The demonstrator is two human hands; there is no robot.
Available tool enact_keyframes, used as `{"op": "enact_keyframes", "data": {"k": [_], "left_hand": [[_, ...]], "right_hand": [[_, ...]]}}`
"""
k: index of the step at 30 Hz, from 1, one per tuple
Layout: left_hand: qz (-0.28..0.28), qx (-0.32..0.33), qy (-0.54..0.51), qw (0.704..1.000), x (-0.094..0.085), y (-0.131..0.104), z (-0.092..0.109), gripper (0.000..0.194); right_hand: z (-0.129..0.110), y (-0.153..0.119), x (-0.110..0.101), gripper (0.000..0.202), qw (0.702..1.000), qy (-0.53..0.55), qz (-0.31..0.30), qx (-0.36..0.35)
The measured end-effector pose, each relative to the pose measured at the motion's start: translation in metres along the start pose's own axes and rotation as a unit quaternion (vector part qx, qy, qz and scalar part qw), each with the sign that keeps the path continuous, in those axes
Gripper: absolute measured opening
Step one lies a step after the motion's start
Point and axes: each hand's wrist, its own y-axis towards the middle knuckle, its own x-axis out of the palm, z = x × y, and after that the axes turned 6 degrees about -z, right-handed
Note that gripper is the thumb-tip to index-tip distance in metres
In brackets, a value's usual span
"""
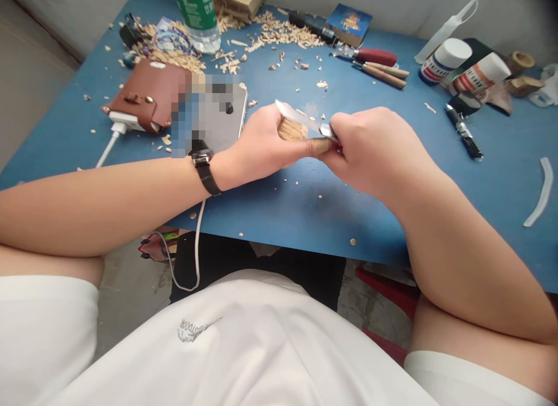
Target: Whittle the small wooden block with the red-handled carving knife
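Note:
Near the middle of the head view, my left hand is wrapped round a small wood piece with a grooved, pale brown surface. My right hand is a fist closed on a knife, most of its handle hidden by the fingers. The knife's blade points left and lies over the top of the wood piece. My left thumb reaches right, below the blade, and meets my right hand. Both hands are above the blue table.
A phone, brown leather case with a white cable and water bottle stand left. Wood shavings lie at the back. Carving tools, paint bottles and a black clip-like item are right.

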Motion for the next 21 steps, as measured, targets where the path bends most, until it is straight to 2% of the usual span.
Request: {"op": "enact_keyframes", "data": {"k": [3, 8, 12, 17, 21], "left_hand": [[0.009, 0.042, 0.076, 0.996, 0.0, -0.001, -0.001, 0.07], [-0.004, 0.054, 0.156, 0.986, 0.0, -0.003, 0.001, 0.076], [-0.014, 0.058, 0.179, 0.982, -0.002, -0.008, 0.001, 0.071], [0.024, 0.084, 0.127, 0.988, -0.003, -0.014, -0.001, 0.074], [0.028, 0.036, 0.087, 0.995, 0.001, -0.014, -0.001, 0.081]], "right_hand": [[0.004, 0.0, -0.004, 0.019, 0.997, -0.002, -0.026, -0.066], [0.001, 0.004, -0.001, 0.022, 0.994, -0.016, -0.058, -0.095], [-0.007, 0.001, 0.0, 0.023, 0.996, -0.046, -0.042, -0.056], [-0.017, -0.01, 0.0, 0.04, 0.999, -0.027, -0.037, 0.023], [-0.021, -0.013, -0.003, 0.048, 0.999, -0.019, -0.033, 0.034]]}}
